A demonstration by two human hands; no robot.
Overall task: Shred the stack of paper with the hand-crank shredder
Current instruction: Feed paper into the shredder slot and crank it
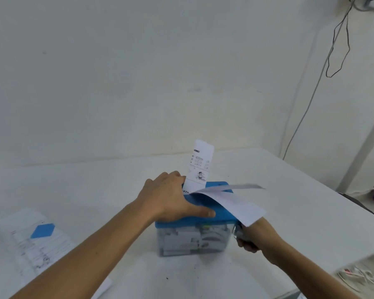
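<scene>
The hand-crank shredder (194,240) stands in the middle of the white bench (300,214), close in front of the person. It is a small box with a flat blue lid (221,215) on a clear bin, and pale cut paper shows through the bin's front wall.

1 narrow sheet (200,167) stands upright out of the top of the lid, white with small black print and a little cartoon figure low down. A 2nd sheet (235,203) bends from the same place over the lid's right side, its free end hanging past the edge, blurred.

The left hand (168,197) lies palm down on the lid. Its thumb (203,213) stretches straight along the front edge, and the fingers reach to the foot of the upright sheet with their tips hidden behind the knuckles. They look released rather than clenched.

The right hand (255,239) is at the shredder's right side, partly under the bent sheet, its fingers grasping the grey crank handle (238,232).

On the left of the bench, well apart from the shredder, lies the stack of paper (30,244), printed, with a blue diamond (42,231) on the top sheet.
</scene>
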